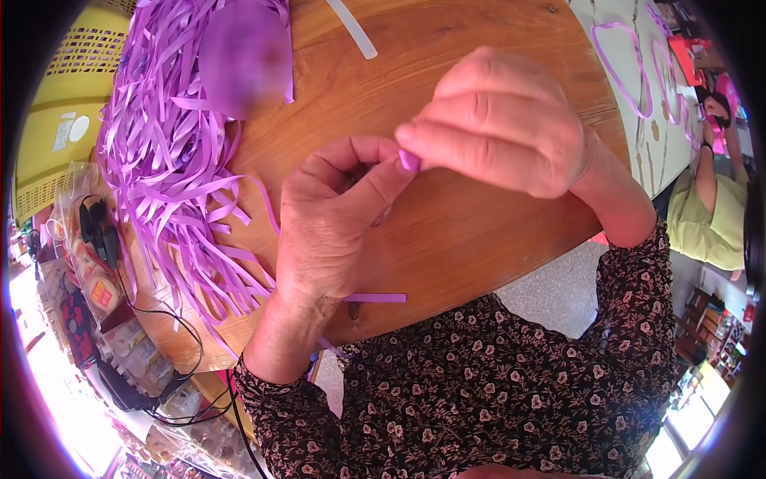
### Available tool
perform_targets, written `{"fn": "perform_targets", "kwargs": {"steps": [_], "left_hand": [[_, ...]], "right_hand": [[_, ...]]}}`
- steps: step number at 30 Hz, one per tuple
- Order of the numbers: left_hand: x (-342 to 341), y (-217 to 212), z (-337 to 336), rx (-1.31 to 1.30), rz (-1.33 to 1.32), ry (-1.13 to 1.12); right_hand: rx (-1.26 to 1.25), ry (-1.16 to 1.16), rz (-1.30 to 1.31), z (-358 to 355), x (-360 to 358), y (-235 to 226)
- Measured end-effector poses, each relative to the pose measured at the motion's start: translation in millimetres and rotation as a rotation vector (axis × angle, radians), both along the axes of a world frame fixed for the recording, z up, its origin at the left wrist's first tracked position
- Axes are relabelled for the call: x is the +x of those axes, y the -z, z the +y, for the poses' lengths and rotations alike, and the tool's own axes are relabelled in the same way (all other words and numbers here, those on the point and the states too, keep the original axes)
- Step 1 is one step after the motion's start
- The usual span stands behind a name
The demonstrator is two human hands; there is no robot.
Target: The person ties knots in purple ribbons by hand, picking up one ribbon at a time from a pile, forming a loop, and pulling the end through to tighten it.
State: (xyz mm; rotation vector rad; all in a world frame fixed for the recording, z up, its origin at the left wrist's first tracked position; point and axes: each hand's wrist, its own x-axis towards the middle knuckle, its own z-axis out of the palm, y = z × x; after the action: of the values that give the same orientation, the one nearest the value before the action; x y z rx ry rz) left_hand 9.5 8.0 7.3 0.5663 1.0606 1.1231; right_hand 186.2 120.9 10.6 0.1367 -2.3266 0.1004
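Observation:
My left hand (331,203) is closed in a pinch, thumb against forefinger, on a small folded end of purple ribbon (409,160). My right hand (503,124) meets it from the right; its fingers are pressed together and their tips touch the same folded end. What lies under the right fingertips is hidden. Beside my left wrist, a flat purple ribbon piece (379,298) sticks out over the wood; whether it joins the pinched end cannot be seen. Left of the hands spreads a large heap of cut purple ribbons (171,152).
Under the hands is a wooden table (471,231). A whitish translucent stick (353,30) lies at the far side. Yellow crates (68,104), bagged goods and black cables (191,343) crowd the left. Purple ribbon loops (618,60) lie on a pale surface at right, near another person (710,211).

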Motion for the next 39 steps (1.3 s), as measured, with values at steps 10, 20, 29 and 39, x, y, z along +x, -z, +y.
{"fn": "perform_targets", "kwargs": {"steps": [10,20,29,39], "left_hand": [[7,1,0,0.118,-0.017,-0.126],[6,9,-2,0.289,-0.068,-0.114],[3,8,-2,0.261,-0.25,-0.1],[0,11,-2,0.283,-0.145,-0.079]], "right_hand": [[-0.653,0.103,-0.06,-16,0,-5],[-1.6,0.169,-0.212,-26,-7,-16],[-0.847,0.126,0.017,-22,-6,-8],[-0.756,0.119,-0.031,-24,-3,-12]]}}
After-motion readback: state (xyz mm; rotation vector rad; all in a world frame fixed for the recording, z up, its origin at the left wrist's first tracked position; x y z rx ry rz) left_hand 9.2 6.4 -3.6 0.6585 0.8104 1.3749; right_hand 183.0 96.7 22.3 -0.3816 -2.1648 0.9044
